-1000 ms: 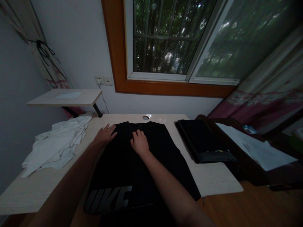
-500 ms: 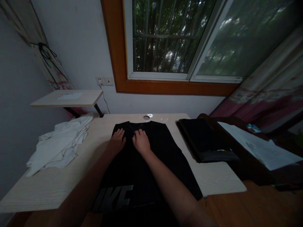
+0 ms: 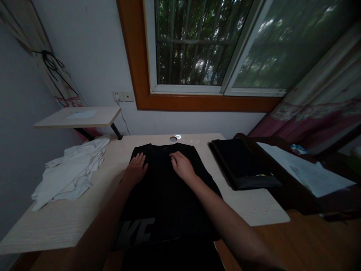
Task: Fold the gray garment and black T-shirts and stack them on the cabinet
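A black T-shirt (image 3: 166, 188) lies spread on the pale wooden desk, neckline toward the wall, with grey printed letters near its lower edge. My left hand (image 3: 137, 167) rests flat on the shirt's left shoulder area, fingers stretched out and holding nothing. On the right side below the collar, my right hand (image 3: 182, 166) touches the cloth with its fingers slightly bent and the thumb apart. No fold of cloth shows between those fingers.
A crumpled white garment (image 3: 70, 169) lies on the desk's left, below a small raised shelf (image 3: 104, 118). Folded dark clothes (image 3: 234, 162) are stacked at the right. Beyond them, a white sheet (image 3: 304, 169) lies on dark furniture. A window (image 3: 203, 45) is ahead.
My right hand has moved right across the shirt, away from my left hand. The shirt's lower right part has shifted inward. My left hand has barely moved.
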{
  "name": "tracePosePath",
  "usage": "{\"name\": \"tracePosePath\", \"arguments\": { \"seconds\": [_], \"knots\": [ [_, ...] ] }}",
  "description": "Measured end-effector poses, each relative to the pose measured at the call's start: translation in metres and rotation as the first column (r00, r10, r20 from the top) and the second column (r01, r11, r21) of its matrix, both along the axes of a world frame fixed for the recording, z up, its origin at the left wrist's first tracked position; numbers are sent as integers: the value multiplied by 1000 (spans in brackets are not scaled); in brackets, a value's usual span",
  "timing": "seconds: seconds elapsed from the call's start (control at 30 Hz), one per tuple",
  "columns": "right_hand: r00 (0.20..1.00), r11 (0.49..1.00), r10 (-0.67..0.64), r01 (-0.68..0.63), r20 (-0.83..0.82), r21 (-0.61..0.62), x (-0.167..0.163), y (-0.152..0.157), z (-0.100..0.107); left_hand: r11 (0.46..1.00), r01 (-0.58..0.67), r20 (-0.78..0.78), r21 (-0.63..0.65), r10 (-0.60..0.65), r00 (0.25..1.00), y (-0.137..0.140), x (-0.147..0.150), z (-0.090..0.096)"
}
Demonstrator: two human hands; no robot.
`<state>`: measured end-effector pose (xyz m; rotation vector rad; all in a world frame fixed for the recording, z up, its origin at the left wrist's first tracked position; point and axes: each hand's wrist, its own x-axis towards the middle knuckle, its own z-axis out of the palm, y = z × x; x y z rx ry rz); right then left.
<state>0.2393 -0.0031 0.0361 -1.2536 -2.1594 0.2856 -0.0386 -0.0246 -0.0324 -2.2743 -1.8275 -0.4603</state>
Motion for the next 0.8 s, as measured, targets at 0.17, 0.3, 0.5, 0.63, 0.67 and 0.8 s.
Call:
{"name": "tracePosePath", "arguments": {
  "seconds": [0.17, 0.3, 0.5, 0.63, 0.67, 0.8],
  "knots": [
    [987, 998, -64, 62, 149, 15, 72, 4, -10, 1000, -9, -27, -14, 9, 1000, 2, -17, -3],
    [935, 999, -1, 17, 354, -43, 101, -3, -39, 999, -7, -65, -50, 3, 998, 1, -18, -1],
    [894, 993, -8, 61, 447, -103, 98, 1, -49, 996, -5, -90, -84, -2, 996, -1, -17, 7],
    [884, 990, -7, 73, 467, -124, 91, 13, -44, 997, -4, -99, -79, -4, 995, 5, -22, 9],
    [882, 989, -10, 79, 470, -128, 89, 16, -43, 997, -8, -98, -80, 0, 995, 7, -23, 8],
    [876, 984, -18, 101, 482, -147, 84, 26, -42, 995, -25, -82, -96, 17, 997, 18, -27, 7]
  ]
}}
